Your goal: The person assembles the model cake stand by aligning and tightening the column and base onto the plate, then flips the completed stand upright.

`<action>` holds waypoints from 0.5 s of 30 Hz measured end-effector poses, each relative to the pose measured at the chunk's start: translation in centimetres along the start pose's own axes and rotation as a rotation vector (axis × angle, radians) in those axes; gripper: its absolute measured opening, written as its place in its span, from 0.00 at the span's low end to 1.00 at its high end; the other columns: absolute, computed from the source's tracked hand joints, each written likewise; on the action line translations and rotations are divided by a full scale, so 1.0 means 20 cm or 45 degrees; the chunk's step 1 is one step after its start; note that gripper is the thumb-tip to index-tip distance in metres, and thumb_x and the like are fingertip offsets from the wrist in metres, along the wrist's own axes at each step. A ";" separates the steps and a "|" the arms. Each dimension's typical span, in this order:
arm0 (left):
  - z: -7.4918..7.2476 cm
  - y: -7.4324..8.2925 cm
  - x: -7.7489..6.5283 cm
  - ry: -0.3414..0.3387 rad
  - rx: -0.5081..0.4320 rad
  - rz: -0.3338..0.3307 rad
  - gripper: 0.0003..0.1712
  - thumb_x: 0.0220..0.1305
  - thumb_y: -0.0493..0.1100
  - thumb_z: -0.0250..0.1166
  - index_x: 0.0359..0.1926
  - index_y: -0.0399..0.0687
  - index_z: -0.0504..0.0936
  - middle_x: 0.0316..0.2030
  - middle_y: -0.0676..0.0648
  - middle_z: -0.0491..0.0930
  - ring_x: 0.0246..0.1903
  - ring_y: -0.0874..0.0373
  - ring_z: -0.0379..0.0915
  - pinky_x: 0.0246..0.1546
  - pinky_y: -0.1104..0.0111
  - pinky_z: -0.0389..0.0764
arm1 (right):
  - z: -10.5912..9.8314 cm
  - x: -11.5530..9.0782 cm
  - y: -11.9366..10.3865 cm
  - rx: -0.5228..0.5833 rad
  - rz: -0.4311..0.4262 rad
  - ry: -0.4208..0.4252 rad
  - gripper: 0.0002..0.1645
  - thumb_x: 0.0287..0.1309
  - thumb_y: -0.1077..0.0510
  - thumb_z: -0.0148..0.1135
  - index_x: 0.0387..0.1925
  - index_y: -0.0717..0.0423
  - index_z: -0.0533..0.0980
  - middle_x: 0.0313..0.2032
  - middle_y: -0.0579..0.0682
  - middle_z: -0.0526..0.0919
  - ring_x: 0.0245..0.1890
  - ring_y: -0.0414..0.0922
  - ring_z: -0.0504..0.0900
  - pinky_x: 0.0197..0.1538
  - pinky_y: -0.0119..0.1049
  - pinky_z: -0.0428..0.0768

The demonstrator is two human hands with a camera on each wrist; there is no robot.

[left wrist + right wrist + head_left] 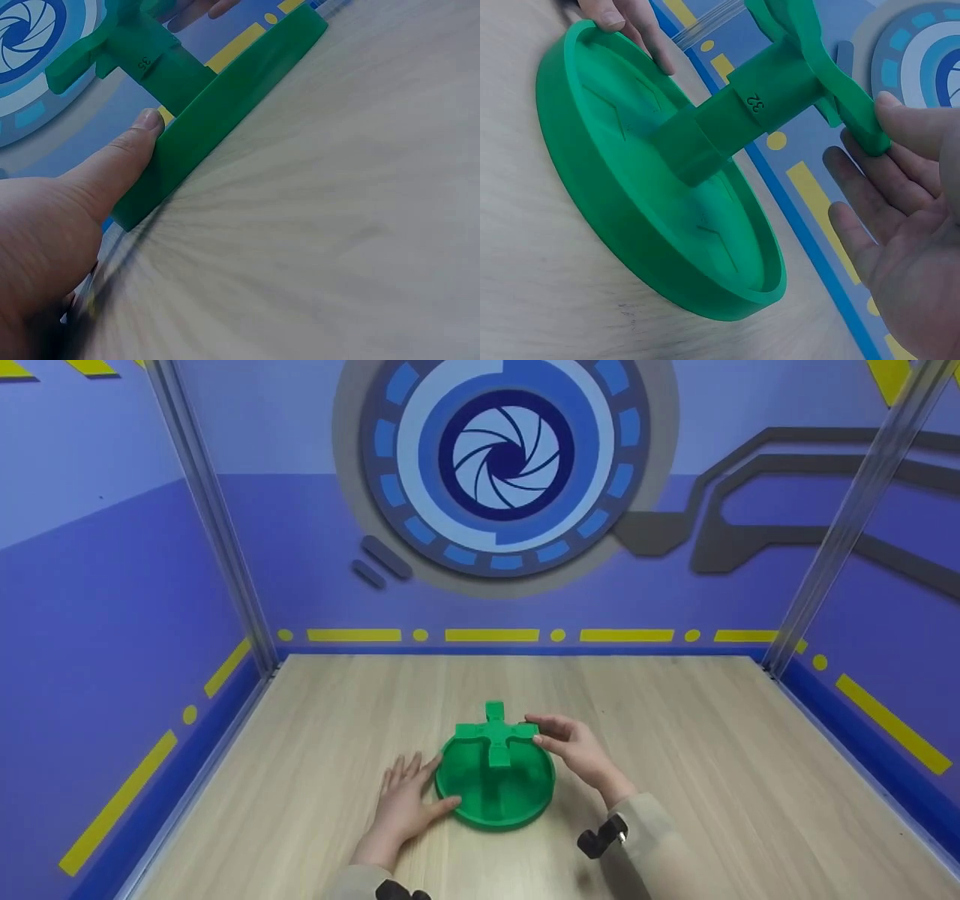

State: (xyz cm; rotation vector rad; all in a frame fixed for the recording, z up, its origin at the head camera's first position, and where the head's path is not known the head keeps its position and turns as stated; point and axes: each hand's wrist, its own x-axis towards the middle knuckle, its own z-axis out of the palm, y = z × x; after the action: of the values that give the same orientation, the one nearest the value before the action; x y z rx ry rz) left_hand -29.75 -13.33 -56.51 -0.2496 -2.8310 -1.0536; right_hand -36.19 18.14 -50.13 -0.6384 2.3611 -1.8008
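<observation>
A green round tray (517, 802) with a raised rim lies on the table. From its middle rises a green post (727, 112), marked 32 on one side and 35 on another. A green four-armed cross-shaped top (495, 731) sits on the post. My left hand (409, 802) rests against the tray's left rim with fingers spread and fairly straight, the thumb touching the near-left edge. On the other side, my right hand (574, 746) pinches the right arm of the cross between thumb and index finger. Its other fingers (847, 232) extend below that arm.
The light wooden table (712, 780) reaches to a blue back wall (300, 562) with printed patterns. Side walls meet it at metal corner posts (217, 525). Dark wrist devices (602, 836) sit on both sleeves.
</observation>
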 end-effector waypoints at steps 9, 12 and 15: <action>-0.01 0.01 0.00 -0.017 -0.020 -0.015 0.52 0.58 0.68 0.71 0.77 0.50 0.67 0.78 0.30 0.57 0.79 0.27 0.40 0.81 0.36 0.39 | 0.00 -0.02 -0.01 0.003 -0.034 -0.089 0.28 0.72 0.56 0.62 0.69 0.62 0.73 0.67 0.62 0.78 0.66 0.52 0.79 0.65 0.28 0.78; -0.01 0.01 0.00 -0.018 -0.019 -0.020 0.52 0.58 0.68 0.72 0.77 0.51 0.67 0.78 0.30 0.57 0.79 0.27 0.40 0.81 0.37 0.39 | 0.01 -0.03 -0.01 -0.012 -0.031 -0.086 0.28 0.72 0.55 0.62 0.68 0.61 0.73 0.66 0.61 0.79 0.65 0.51 0.79 0.64 0.29 0.78; 0.00 0.01 0.00 -0.023 -0.017 -0.025 0.52 0.58 0.68 0.71 0.77 0.51 0.67 0.78 0.30 0.57 0.80 0.28 0.40 0.81 0.37 0.39 | 0.02 -0.04 -0.01 -0.032 -0.014 -0.069 0.29 0.71 0.54 0.63 0.68 0.61 0.74 0.66 0.59 0.79 0.65 0.51 0.80 0.64 0.30 0.78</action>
State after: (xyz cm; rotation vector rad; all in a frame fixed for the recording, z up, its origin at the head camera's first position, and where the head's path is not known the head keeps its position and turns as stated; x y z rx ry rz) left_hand -29.68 -13.27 -56.44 -0.2339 -2.8492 -1.0802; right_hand -35.26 18.05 -50.10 -0.6953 2.3532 -1.7377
